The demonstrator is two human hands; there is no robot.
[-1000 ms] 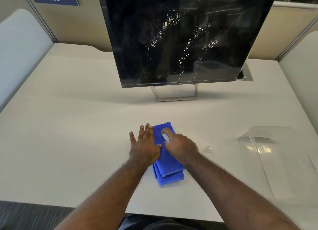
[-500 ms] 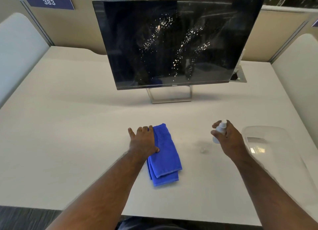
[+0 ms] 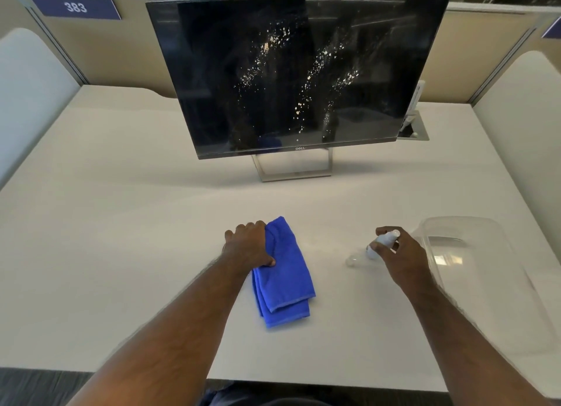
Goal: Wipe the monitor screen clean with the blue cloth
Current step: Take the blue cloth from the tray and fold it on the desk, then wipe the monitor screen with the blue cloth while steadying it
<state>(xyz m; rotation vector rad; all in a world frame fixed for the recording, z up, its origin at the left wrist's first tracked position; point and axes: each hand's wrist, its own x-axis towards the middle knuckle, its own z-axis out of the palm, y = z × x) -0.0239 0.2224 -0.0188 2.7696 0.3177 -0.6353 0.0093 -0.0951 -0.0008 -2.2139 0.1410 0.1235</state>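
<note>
Item: monitor (image 3: 291,71), upright on its stand at the far middle of the surface (image 3: 121,223). Screen dark, flecked with white spots in streaks across the centre and right; no wiped patch visible.

Item: blue cloth (image 3: 282,272), folded, lying flat on the surface near the front edge, well apart from the monitor.

Item: left hand (image 3: 249,244). Change: half a second ago it lay flat on the cloth's left edge; now the fingers curl and the grip closes on the cloth's upper left corner, bunching the fabric there. The cloth is not yet lifted.

Item: right hand (image 3: 394,251). Change: a second ago it rested on the cloth beside the left; now it sits off to the right, grip clamped on a small white spray bottle (image 3: 384,241), low over the surface.

Item: clear plastic container (image 3: 473,269), at the right, just beside the right hand. A small clear cap (image 3: 352,260) lies near the bottle.

Assessment: the cloth is being taken up and wiping has not begun. The next step is probably carrying the cloth to the spotted area.
</note>
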